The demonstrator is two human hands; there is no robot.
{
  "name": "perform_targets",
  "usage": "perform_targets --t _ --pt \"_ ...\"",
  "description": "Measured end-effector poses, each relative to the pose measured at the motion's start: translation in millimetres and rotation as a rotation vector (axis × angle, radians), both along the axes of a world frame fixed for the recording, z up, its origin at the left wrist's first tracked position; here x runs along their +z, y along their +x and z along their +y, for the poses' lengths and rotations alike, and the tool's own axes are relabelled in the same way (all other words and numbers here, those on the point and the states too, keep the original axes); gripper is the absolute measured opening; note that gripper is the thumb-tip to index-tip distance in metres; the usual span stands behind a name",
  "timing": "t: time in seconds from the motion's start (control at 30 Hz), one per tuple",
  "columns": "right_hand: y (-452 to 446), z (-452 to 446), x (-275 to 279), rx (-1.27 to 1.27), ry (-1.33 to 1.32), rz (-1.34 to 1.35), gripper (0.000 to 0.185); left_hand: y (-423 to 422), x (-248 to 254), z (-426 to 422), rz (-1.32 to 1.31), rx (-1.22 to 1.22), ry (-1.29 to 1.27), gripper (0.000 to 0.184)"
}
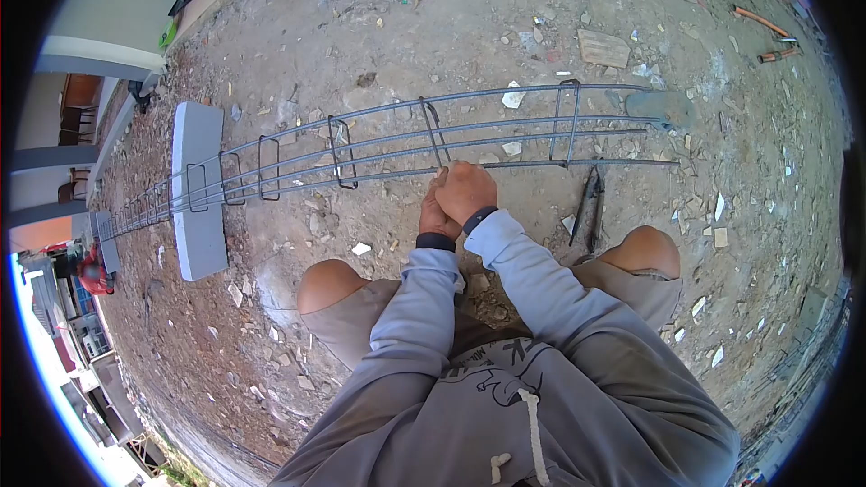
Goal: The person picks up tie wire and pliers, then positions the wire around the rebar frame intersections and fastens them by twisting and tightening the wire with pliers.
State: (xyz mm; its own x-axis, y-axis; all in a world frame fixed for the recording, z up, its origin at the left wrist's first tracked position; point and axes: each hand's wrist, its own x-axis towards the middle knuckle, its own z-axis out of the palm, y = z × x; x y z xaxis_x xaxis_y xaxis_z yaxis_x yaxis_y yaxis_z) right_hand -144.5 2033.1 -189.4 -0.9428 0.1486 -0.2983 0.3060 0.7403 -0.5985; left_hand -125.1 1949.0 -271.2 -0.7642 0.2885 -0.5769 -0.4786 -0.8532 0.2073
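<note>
A long cage of steel bars (pixel 388 155) with square wire stirrups runs from the right of centre to the far left. My right hand (pixel 469 189) is closed at the near bar, beside the lower end of a slanted stirrup (pixel 433 131). Close against it, my left hand (pixel 437 216) is also closed, partly under the right one. What the fingers grip is hidden. Pliers with dark handles (pixel 588 209) lie on the ground by my right knee.
A grey block (pixel 198 191) stands under the cage at the left, with another block (pixel 108 242) farther off. A person in red (pixel 93 272) is at the far left. Orange-handled tools (pixel 778 54) and a flat stone (pixel 603 49) lie on rubble-strewn ground.
</note>
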Motion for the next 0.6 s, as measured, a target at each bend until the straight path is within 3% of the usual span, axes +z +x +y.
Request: perform_targets --t 0.1,0.4,0.5,0.6 --pt "-0.2 0.2 -2.4 -0.003 -0.004 0.003 0.026 0.3 17.6 5.2 -0.034 0.006 -0.113 0.020" --pt "6.5 -5.3 -13.9 -0.040 -0.050 -0.037 0.023 -0.2 -16.0 -17.1 -0.127 0.024 -0.124 0.021" --pt "6.5 -4.3 -13.4 -0.046 -0.047 -0.022 0.026 -1.7 -39.1 -25.2 -0.083 0.064 -0.460 0.023" --pt "6.4 -2.2 -13.2 -0.040 -0.054 0.041 0.028 -2.7 4.2 -10.8 -0.021 0.078 -0.815 0.025"
